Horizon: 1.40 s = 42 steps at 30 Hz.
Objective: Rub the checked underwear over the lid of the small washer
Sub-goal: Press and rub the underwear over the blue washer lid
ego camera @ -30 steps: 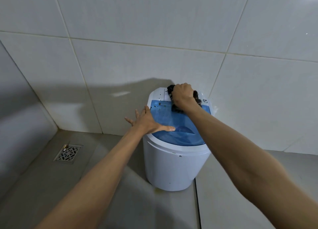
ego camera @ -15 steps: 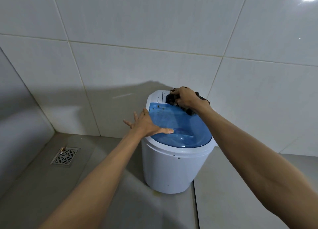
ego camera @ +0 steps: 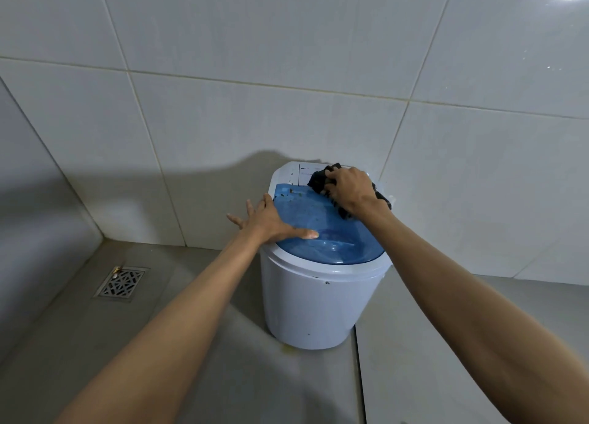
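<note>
Right hand (ego camera: 350, 189) curls fingers on dark bunched underwear (ego camera: 318, 178), presses it at back right of blue lid (ego camera: 328, 235), partly over white control panel (ego camera: 291, 176). Left hand (ego camera: 269, 221) flat, fingers spread, resting on left edge of lid, thumb on blue surface. Small white washer (ego camera: 314, 309) stands on grey floor (ego camera: 197, 344) against tiled wall (ego camera: 255, 73). Brown specks on lid near back. Floor drain (ego camera: 120, 282) well left of washer.

Dark underwear (ego camera: 318, 178) bunched at rear of blue lid (ego camera: 322, 232), shut.
</note>
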Motion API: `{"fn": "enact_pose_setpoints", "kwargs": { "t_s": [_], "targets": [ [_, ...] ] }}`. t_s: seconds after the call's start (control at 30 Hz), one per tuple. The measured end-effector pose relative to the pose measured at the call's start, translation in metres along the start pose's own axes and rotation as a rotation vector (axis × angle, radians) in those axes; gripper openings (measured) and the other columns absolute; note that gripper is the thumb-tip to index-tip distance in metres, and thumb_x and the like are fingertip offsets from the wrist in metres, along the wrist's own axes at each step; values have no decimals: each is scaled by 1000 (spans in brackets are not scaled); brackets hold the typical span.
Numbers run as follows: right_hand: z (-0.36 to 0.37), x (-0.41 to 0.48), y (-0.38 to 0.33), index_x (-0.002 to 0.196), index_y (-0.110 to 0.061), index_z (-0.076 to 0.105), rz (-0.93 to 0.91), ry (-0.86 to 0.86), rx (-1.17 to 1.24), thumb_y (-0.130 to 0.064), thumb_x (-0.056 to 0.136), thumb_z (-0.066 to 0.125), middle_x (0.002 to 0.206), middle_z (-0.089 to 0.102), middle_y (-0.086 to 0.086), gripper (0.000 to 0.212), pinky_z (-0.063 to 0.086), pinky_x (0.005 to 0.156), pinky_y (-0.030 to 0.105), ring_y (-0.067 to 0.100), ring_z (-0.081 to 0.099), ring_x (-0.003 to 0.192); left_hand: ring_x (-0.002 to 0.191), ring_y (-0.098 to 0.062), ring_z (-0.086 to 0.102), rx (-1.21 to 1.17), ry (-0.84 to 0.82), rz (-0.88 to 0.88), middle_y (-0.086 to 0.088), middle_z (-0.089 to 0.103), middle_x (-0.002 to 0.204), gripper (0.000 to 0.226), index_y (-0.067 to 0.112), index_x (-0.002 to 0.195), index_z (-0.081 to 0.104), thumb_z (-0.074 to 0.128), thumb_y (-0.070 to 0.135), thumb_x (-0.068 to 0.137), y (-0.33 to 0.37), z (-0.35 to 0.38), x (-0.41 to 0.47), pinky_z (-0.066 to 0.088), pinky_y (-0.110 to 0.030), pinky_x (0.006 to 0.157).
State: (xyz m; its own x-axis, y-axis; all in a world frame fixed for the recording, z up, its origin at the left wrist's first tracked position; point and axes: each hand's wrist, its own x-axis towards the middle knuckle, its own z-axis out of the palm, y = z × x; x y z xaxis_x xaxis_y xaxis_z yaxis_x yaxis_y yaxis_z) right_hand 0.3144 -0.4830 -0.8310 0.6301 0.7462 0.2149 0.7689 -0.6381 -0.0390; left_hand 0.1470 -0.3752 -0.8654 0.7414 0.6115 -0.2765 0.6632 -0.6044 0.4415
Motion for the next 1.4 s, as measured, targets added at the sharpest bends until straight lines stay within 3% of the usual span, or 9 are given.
{"fn": "enact_pose_setpoints", "kwargs": {
  "t_s": [0.2, 0.4, 0.53, 0.6, 0.67, 0.77, 0.93, 1.2, 1.4],
  "targets": [
    [-16, -42, 4, 112, -23, 71, -15, -102, 57, -35, 95, 48, 103, 71, 12, 32, 45, 78, 34, 34, 64, 98, 153, -30, -4, -9, 7, -40, 3, 6, 166, 158, 19, 158, 2, 66, 93, 34, 4, -2, -3, -4, -74, 110],
    [-19, -52, -6, 134, -24, 61, -20, -269, 251, -35, 97, 42, 135, 62, 0, 42, 42, 100, 37, 27, 57, 119, 152, -33, 2, -74, -35, 13, -3, 13, 164, 165, 15, 157, 7, 65, 93, 23, -4, -11, 0, 13, -60, 118],
    [-32, -45, -9, 93, -8, 74, 128, -92, 519, -40, 96, 45, 63, 60, 2, 44, 46, 67, 33, 20, 55, 62, 147, -27, 27, -166, -81, 97, 2, 32, 159, 144, 32, 154, 21, 76, 87, 33, -19, -21, 8, 27, -47, 119],
    [-38, -42, -9, 93, -6, 71, 189, 62, 399, -42, 96, 48, 82, 68, 8, 43, 48, 72, 35, 26, 61, 79, 131, -16, 47, -209, -121, 163, 12, 50, 142, 113, 32, 146, 39, 86, 70, 50, -19, -27, 1, 35, -35, 112],
    [-33, -41, -12, 108, -4, 65, 261, -57, 192, -53, 94, 48, 111, 65, 15, 53, 46, 85, 40, 34, 59, 106, 122, -14, 52, -180, -241, 195, 12, 55, 131, 88, 27, 140, 46, 89, 46, 65, -20, -31, -5, 38, -29, 105],
    [-6, -39, -21, 129, -1, 56, 339, -307, 105, -67, 91, 35, 136, 50, 23, 80, 37, 103, 49, 40, 42, 127, 134, -22, 46, -105, -226, 138, 5, 48, 147, 131, 26, 147, 37, 89, 69, 35, -26, -30, -2, 37, -41, 113],
    [5, -32, -36, 143, -6, 41, 180, -260, 166, -48, 97, 36, 156, 28, 16, 63, 18, 118, 51, 35, 20, 145, 144, -29, 30, -45, -190, 99, -3, 35, 157, 162, 22, 153, 27, 76, 86, 12, -26, -27, 0, 30, -47, 117],
    [9, -27, -37, 151, -15, 35, -62, -229, 218, -45, 99, 33, 161, 25, 4, 60, 9, 121, 39, 22, 13, 151, 142, -26, 35, -52, -170, 89, 3, 40, 154, 156, 27, 151, 28, 78, 87, 16, -35, -20, 12, 34, -45, 115],
    [15, -44, -29, 134, -8, 49, 159, -105, 178, -47, 97, 32, 147, 40, 15, 57, 29, 112, 46, 31, 31, 137, 143, -27, 33, -67, -187, 91, 3, 40, 153, 153, 29, 150, 30, 79, 85, 16, -36, -19, 15, 30, -46, 117]
  ]
}}
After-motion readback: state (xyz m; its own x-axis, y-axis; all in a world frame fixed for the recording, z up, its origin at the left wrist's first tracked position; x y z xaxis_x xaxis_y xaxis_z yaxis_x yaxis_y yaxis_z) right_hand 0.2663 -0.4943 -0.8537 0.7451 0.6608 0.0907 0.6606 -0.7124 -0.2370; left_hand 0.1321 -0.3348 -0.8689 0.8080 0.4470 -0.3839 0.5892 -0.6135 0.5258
